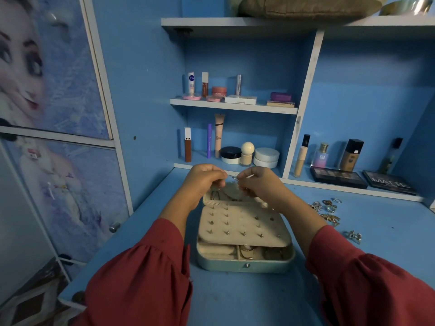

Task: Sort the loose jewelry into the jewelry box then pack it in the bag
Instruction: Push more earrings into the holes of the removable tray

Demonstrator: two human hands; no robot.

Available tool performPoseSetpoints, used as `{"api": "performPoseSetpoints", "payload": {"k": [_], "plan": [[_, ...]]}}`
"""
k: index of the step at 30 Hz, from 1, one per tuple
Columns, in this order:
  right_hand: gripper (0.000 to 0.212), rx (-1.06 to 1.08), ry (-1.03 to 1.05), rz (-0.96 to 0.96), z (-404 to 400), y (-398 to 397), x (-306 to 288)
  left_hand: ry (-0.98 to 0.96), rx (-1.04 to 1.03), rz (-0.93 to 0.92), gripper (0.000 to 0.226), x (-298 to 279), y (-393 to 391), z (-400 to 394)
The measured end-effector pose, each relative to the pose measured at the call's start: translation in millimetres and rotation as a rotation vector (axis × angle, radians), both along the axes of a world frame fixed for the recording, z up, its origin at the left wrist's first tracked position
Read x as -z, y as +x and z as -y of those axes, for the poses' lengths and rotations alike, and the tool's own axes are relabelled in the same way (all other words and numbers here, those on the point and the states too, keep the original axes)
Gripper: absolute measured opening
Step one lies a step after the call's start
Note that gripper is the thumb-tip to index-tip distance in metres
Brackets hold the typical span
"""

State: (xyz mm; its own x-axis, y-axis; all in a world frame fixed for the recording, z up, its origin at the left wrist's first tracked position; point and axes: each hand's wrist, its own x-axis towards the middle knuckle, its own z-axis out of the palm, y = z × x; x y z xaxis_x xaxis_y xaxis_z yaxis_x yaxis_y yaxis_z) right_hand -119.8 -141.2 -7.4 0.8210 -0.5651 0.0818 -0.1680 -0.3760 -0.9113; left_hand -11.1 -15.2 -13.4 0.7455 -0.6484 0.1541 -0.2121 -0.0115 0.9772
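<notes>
Both hands, left (pixel 204 178) and right (pixel 257 182), pinch one thin chain (pixel 233 177) over one open jewelry box (pixel 244 234). Roughly three loose jewelry piles (pixel 329 211) sit on the counter (pixel 235 297), too blurry for an exact count.

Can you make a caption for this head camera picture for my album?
Both hands hold a small jewelry piece over the open jewelry box; loose jewelry waits nearby.

We see two bare hands, left hand (pixel 204 177) and right hand (pixel 257 182), with forearms uncovered. Both arms wear loose dark red sleeves (pixel 146 274), full and gathered into soft folds at the cuffs.
</notes>
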Motion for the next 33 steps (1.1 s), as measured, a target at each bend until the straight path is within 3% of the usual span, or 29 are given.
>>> {"api": "performPoseSetpoints", "payload": {"k": [5, 15, 23, 33], "plan": [[0.01, 0.007, -0.067, -0.05, 7, -1, 11, 0.152, -0.123, 0.115, 0.009, 8, 6, 8], [0.028, -0.045, -0.481, -0.225, 2, 5, 15, 0.663, -0.265, 0.605, 0.015, 5, 4, 27], [0.029, -0.11, -0.564, -0.302, 4, 9, 16, 0.759, -0.242, 0.785, 0.023, 3, 5, 31], [0.031, -0.112, -0.562, -0.287, 5, 10, 18, 0.731, -0.185, 0.756, 0.031, 3, 7, 29]]}}
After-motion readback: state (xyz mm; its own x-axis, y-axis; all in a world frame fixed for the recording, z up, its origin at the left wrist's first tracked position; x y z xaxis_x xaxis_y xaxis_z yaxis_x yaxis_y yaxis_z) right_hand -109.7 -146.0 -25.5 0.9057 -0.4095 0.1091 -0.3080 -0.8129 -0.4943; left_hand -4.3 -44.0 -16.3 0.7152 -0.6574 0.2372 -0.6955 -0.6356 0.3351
